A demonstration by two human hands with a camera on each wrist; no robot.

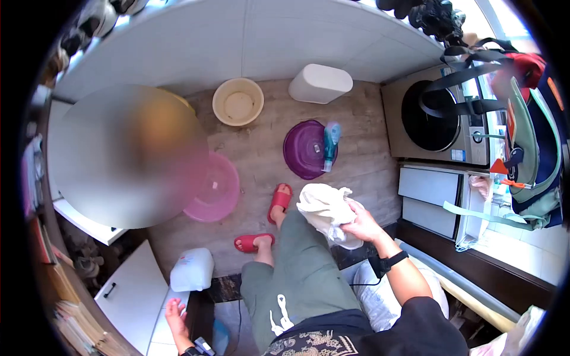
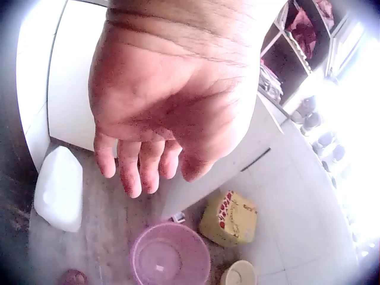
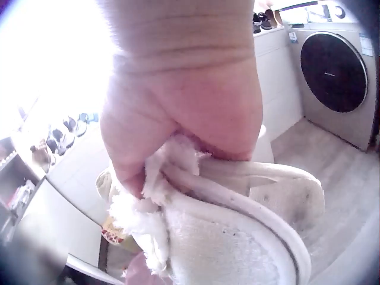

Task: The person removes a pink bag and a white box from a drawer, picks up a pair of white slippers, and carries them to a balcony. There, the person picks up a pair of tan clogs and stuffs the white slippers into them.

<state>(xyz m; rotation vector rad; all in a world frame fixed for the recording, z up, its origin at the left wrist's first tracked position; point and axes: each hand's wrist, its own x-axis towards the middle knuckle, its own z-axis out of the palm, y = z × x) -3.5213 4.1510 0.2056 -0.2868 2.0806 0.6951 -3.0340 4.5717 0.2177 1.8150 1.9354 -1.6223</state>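
Note:
My right hand (image 1: 363, 224) grips a pair of white fleecy slippers (image 3: 231, 246) in front of my right thigh. Their pale soles and fluffy lining show in the right wrist view, while the head view shows them as a white bundle. Low on the left, my left hand (image 1: 176, 320) hangs in the air with nothing in it, its fingers loosely bent in the left wrist view. Nearest to it are a white plastic jug (image 1: 193, 270) and an ajar white cabinet door (image 1: 133, 296). On the floor ahead, a purple basin (image 1: 301, 148) has a blue bottle (image 1: 332, 142) leaning across its rim.
A pink basin (image 1: 221, 193), a cream basin (image 1: 237, 101) and a white bin (image 1: 320, 83) stand on the floor. The washing machine (image 1: 433, 113) is at the far right, with bags (image 1: 531, 142) hanging near it. A yellow box (image 2: 229, 219) sits by the wall.

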